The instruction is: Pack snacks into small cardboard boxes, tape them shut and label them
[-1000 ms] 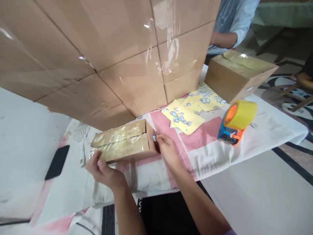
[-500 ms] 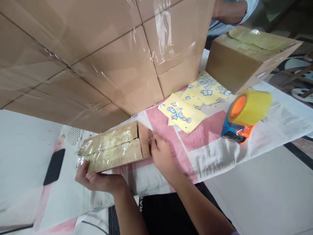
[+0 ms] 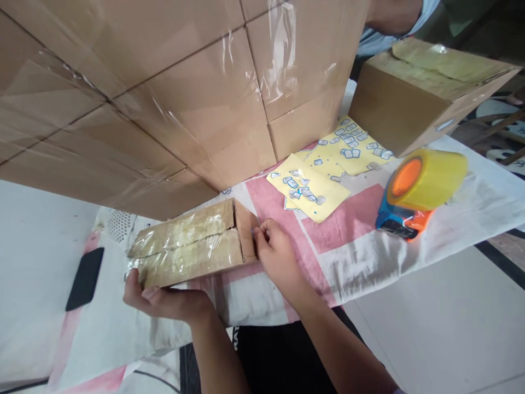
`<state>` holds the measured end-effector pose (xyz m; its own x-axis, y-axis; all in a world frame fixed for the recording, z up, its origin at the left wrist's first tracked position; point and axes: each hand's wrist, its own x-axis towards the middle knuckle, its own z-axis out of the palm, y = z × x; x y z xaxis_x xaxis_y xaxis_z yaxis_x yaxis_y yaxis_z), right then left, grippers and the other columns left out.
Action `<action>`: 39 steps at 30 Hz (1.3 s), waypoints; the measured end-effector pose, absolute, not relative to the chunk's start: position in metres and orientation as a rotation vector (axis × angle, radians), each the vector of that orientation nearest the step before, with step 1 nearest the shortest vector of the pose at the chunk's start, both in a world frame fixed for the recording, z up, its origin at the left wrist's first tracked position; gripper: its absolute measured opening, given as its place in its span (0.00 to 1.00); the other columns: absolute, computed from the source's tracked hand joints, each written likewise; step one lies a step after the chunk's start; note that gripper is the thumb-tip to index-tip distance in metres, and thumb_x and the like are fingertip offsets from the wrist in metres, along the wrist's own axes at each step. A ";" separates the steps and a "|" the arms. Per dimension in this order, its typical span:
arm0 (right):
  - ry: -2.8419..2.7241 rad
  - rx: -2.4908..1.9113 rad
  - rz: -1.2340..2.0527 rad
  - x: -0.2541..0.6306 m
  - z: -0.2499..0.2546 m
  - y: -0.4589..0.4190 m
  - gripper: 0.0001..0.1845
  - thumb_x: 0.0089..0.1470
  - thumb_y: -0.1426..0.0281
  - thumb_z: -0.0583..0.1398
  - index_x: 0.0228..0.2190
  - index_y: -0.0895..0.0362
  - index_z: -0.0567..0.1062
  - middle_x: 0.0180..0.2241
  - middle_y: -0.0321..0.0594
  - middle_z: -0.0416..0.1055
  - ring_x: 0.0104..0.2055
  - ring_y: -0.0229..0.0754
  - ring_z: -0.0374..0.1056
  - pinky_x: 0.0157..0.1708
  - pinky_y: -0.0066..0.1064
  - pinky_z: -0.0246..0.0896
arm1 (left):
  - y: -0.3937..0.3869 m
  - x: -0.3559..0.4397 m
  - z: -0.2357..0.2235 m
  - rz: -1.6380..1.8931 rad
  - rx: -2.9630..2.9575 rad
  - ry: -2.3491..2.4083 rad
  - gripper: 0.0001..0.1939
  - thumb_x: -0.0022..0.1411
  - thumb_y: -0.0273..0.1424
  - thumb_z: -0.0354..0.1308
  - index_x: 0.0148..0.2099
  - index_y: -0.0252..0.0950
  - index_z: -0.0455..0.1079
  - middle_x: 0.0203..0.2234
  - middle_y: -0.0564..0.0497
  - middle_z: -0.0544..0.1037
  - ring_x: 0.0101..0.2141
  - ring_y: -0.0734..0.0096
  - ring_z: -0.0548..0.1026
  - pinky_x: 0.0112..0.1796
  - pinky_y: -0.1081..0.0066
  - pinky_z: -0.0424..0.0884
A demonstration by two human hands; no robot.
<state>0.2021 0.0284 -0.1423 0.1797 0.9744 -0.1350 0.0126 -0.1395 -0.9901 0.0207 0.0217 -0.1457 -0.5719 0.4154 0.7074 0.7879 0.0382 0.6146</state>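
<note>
A small cardboard box lies on the cloth in front of me, clear shiny tape across its top seam. My left hand grips its near left corner, thumb along the front side and fingers round the left end. At the right end my right hand is closed, thumb and curled fingertips against the end face. A small bluish-white spot shows by that thumb; what the fingertips pinch, if anything, I cannot make out. Yellow sticker sheets with blue-edged labels lie beyond my right hand.
A tall stack of taped cardboard boxes stands behind the small box. To the right are a tape dispenser with a yellow roll and another taped box. A person's arm shows behind it. A black phone-like slab lies left.
My right hand's index finger has lifted and curled away from the box end, while the thumb stays there. My left hand keeps its grip. The view has shifted slightly.
</note>
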 end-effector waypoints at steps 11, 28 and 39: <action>-0.844 -1.229 1.164 0.199 -0.131 -0.004 0.27 0.70 0.59 0.50 0.66 0.51 0.63 0.71 0.41 0.57 0.74 0.46 0.49 0.72 0.44 0.48 | 0.029 0.021 -0.149 -1.820 -1.244 -1.786 0.21 0.70 0.36 0.41 0.58 0.36 0.68 0.53 0.44 0.71 0.58 0.51 0.69 0.61 0.53 0.64; -1.357 -1.177 1.136 0.207 -0.150 -0.025 0.44 0.63 0.63 0.61 0.73 0.49 0.49 0.74 0.38 0.47 0.76 0.50 0.45 0.74 0.51 0.45 | 0.031 0.040 -0.140 -1.940 -1.315 -1.770 0.20 0.71 0.35 0.39 0.59 0.39 0.64 0.53 0.47 0.67 0.58 0.56 0.66 0.62 0.51 0.62; -1.345 -1.270 0.779 0.194 -0.164 -0.026 0.41 0.58 0.70 0.62 0.70 0.52 0.58 0.71 0.45 0.57 0.73 0.53 0.52 0.71 0.53 0.51 | 0.027 0.041 -0.142 -1.987 -1.251 -1.781 0.18 0.71 0.37 0.44 0.56 0.38 0.67 0.51 0.47 0.68 0.56 0.57 0.68 0.60 0.54 0.62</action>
